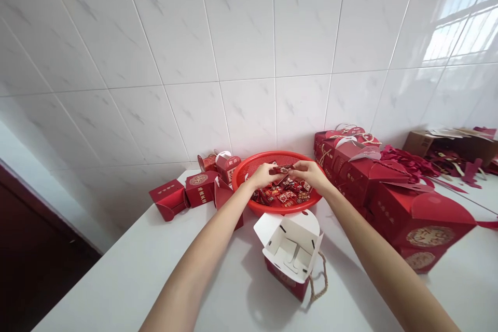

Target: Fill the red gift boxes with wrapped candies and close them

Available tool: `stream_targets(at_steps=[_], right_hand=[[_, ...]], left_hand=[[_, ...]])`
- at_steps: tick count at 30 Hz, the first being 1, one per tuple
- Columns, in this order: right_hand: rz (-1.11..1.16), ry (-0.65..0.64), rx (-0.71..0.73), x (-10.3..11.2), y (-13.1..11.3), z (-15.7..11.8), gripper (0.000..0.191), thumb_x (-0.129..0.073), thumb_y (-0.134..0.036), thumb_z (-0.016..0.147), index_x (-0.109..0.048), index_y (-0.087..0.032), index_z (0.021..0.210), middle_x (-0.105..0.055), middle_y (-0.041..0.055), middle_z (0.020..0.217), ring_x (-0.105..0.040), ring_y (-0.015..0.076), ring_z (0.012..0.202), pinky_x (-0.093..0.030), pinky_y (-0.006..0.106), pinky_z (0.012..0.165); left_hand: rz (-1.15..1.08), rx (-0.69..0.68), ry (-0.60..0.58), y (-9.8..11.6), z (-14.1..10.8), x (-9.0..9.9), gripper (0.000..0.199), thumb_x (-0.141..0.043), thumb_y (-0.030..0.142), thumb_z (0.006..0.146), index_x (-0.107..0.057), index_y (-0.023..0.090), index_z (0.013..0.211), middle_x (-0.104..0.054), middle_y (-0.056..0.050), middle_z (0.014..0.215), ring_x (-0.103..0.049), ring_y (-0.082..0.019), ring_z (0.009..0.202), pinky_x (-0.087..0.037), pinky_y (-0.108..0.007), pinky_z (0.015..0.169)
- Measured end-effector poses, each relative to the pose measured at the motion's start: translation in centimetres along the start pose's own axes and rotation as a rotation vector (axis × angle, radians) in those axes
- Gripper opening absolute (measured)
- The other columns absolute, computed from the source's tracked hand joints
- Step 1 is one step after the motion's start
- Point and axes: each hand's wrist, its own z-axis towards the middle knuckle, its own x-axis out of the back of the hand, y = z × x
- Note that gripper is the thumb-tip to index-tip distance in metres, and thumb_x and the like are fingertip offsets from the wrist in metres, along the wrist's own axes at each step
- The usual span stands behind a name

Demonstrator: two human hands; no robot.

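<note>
Nearest on the white table [128, 280] stands a red gift box [284, 277], its white-lined flaps spread open and its rope handle [326, 277] drooping at the right. Just beyond, over a red plastic basket [252, 162], the left hand [264, 175] and right hand [307, 174] nearly meet—fingers bent and pinched on small printed packets [282, 169], exactly how many I cannot tell. More red wrappers [287, 197] fill the basket. Red cartons [200, 189] lie to the left, stacked boxes [424, 218] to the right; behind rises a tiled wall [249, 36].
</note>
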Motion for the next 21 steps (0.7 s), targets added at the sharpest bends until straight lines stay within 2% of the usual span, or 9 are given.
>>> stream_targets(at_steps=[3, 8, 10, 13, 16, 19, 21], right_hand=[[0.131, 0.046, -0.039, 0.2, 0.6, 0.4, 0.028, -0.084, -0.031, 0.053, -0.06, -0.019, 0.058, -0.069, 0.0016, 0.065, -0.065, 0.0154, 0.059, -0.052, 0.026, 0.058], [0.323, 0.187, -0.074, 1.0, 0.9, 1.0, 0.021, -0.075, -0.025, 0.057, -0.054, -0.02, 0.057, -0.068, -0.0013, 0.06, -0.065, 0.013, 0.058, -0.054, 0.023, 0.059], [0.367, 0.196, -0.092, 1.0, 0.9, 1.2, 0.015, -0.071, -0.025, 0.059, -0.057, -0.02, 0.06, -0.068, 0.0004, 0.06, -0.065, 0.0146, 0.057, -0.054, 0.024, 0.056], [0.407, 0.204, -0.108, 0.9, 0.8, 1.3, 0.012, -0.069, -0.027, 0.062, -0.06, -0.02, 0.064, -0.067, 0.0017, 0.058, -0.065, 0.0172, 0.056, -0.053, 0.026, 0.053], [0.429, 0.215, -0.126, 0.7, 0.9, 1.4, 0.012, -0.071, -0.025, 0.062, -0.061, -0.019, 0.066, -0.065, 0.0, 0.056, -0.063, 0.0155, 0.051, -0.051, 0.025, 0.049], [0.436, 0.226, -0.17, 0.8, 1.0, 1.7, 0.011, -0.072, -0.023, 0.064, -0.063, -0.018, 0.069, -0.064, -0.0007, 0.053, -0.056, 0.0122, 0.042, -0.044, 0.022, 0.041], [0.441, 0.232, -0.199, 0.8, 1.2, 1.9, 0.008, -0.071, -0.021, 0.066, -0.064, -0.017, 0.069, -0.066, 0.0007, 0.055, -0.054, 0.0119, 0.041, -0.042, 0.022, 0.038]], left_hand=[[0.044, 0.057, -0.067, -0.7, 0.2, -0.1, 0.037, -0.065, 0.045, 0.087, -0.075, 0.016, 0.107, -0.076, -0.008, 0.1, -0.069, -0.023, 0.093, -0.052, -0.028, 0.079], [0.207, 0.139, -0.219, -1.4, 1.5, -0.1, 0.017, -0.079, 0.029, 0.069, -0.081, 0.024, 0.085, -0.075, -0.005, 0.096, -0.064, -0.027, 0.106, -0.047, -0.03, 0.094], [0.255, 0.17, -0.242, -1.5, 2.5, -0.3, 0.019, -0.082, 0.028, 0.063, -0.081, 0.026, 0.082, -0.074, -0.006, 0.098, -0.061, -0.03, 0.11, -0.046, -0.033, 0.096], [0.276, 0.201, -0.251, -1.5, 3.8, -1.0, 0.024, -0.084, 0.024, 0.056, -0.08, 0.026, 0.08, -0.074, -0.004, 0.091, -0.065, -0.029, 0.101, -0.048, -0.032, 0.092], [0.24, 0.206, -0.182, -1.8, 4.6, -1.3, 0.016, -0.077, 0.019, 0.063, -0.078, 0.023, 0.079, -0.073, -0.003, 0.083, -0.067, -0.025, 0.089, -0.05, -0.031, 0.086], [0.149, 0.189, -0.013, -2.2, 4.9, -0.7, 0.014, -0.064, 0.017, 0.078, -0.075, 0.018, 0.086, -0.074, -0.007, 0.092, -0.067, -0.024, 0.094, -0.05, -0.033, 0.09], [0.054, 0.173, 0.088, -2.4, 5.0, -0.3, 0.017, -0.059, 0.015, 0.082, -0.071, 0.016, 0.095, -0.074, -0.008, 0.098, -0.067, -0.022, 0.096, -0.051, -0.033, 0.09]])
